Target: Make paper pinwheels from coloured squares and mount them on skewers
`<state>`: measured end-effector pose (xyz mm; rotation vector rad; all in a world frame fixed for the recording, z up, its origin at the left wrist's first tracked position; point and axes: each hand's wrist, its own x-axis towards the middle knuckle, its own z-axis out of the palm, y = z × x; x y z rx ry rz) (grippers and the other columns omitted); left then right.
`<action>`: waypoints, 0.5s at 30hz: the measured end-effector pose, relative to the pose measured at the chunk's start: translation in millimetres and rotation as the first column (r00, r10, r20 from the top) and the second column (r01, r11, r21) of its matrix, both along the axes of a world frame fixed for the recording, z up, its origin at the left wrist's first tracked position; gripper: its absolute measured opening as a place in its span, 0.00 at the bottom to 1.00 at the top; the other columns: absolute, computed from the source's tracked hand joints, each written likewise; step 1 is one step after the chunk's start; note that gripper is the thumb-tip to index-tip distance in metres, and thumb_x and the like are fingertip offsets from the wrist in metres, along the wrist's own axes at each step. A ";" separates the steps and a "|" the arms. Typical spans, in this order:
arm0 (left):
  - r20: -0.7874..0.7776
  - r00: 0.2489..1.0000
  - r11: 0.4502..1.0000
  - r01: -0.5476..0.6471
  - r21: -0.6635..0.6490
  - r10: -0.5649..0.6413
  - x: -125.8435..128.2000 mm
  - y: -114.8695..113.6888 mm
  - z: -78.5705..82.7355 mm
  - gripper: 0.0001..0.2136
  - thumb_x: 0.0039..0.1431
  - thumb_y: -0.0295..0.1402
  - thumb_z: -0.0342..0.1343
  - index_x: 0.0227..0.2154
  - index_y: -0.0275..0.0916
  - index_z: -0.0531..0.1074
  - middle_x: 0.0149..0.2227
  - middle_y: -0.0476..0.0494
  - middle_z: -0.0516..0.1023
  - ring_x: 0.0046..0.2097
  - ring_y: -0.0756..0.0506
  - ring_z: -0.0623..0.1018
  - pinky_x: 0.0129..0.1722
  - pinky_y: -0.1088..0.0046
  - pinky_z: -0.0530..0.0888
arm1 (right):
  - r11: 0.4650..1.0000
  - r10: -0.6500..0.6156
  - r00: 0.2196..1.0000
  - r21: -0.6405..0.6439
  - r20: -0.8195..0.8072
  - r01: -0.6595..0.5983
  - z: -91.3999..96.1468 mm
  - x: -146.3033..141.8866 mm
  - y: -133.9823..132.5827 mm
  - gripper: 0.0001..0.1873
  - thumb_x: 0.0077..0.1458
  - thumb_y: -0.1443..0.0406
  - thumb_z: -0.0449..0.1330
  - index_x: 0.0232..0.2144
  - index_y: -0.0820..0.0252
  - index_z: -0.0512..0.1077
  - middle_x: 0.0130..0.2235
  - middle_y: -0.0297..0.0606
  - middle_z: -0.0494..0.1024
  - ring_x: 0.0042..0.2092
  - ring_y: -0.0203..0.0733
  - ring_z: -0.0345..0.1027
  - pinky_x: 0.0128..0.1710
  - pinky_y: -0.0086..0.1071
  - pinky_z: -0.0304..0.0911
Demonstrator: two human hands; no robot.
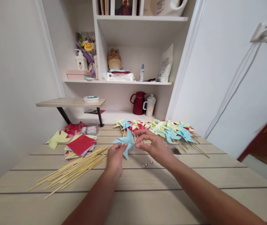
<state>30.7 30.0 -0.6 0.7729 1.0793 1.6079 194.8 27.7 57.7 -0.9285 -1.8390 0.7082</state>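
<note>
The left hand's (115,159) grip has a light-blue paper pinwheel (129,141) pinched under the thumb, over the middle of the slatted wooden bench (182,193), while the right hand (156,149) brings thumb and forefinger to the pinwheel's right edge, though whether that grip has closed on the paper or something tiny cannot be told. Small round beads (145,165) lie on the bench below the right hand, and thin wooden sticks (77,171) fan out left of the left hand, in front of stacked colored paper squares (81,145). Behind the hands lie many stick-mounted pinwheels (171,134) in yellow, blue and red.
</note>
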 end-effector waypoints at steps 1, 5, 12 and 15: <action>-0.009 1.000 1.000 -0.005 0.019 0.005 -0.1 -0.2 1.2 0.13 0.37 0.38 0.70 0.26 0.34 0.78 0.25 0.47 0.78 0.29 0.50 0.73 0.32 0.74 0.67 | 0.999 -0.024 1.000 0.023 -0.013 0.024 -1.9 -3.5 0.0 0.02 0.50 0.63 0.67 0.26 0.54 0.79 0.53 0.39 0.74 0.56 0.50 0.66 0.59 0.47 0.57; -0.045 0.999 0.997 -0.026 0.079 0.029 1.2 -1.0 3.9 0.13 0.39 0.39 0.69 0.25 0.34 0.78 0.26 0.47 0.79 0.29 0.50 0.73 0.33 0.74 0.67 | 0.988 -0.127 0.990 0.079 -0.067 0.132 -14.6 -3.9 0.7 0.02 0.50 0.63 0.67 0.27 0.53 0.79 0.55 0.40 0.72 0.59 0.51 0.63 0.61 0.49 0.54; -0.129 0.992 0.991 0.017 0.132 0.000 10.2 -5.5 7.1 0.12 0.41 0.38 0.69 0.23 0.36 0.75 0.23 0.50 0.76 0.26 0.51 0.71 0.29 0.76 0.65 | 0.992 -0.111 0.986 0.045 -0.125 0.117 -18.6 10.3 0.2 0.02 0.50 0.62 0.68 0.27 0.52 0.80 0.57 0.39 0.72 0.60 0.51 0.63 0.62 0.48 0.52; -0.160 0.987 0.990 0.017 0.139 0.006 11.4 -6.0 8.1 0.12 0.41 0.38 0.69 0.24 0.36 0.75 0.23 0.49 0.76 0.26 0.51 0.71 0.28 0.76 0.65 | 0.995 -0.094 0.984 -0.004 -0.153 0.095 -18.0 12.9 -0.2 0.02 0.50 0.62 0.68 0.27 0.52 0.80 0.57 0.39 0.74 0.61 0.51 0.64 0.63 0.48 0.51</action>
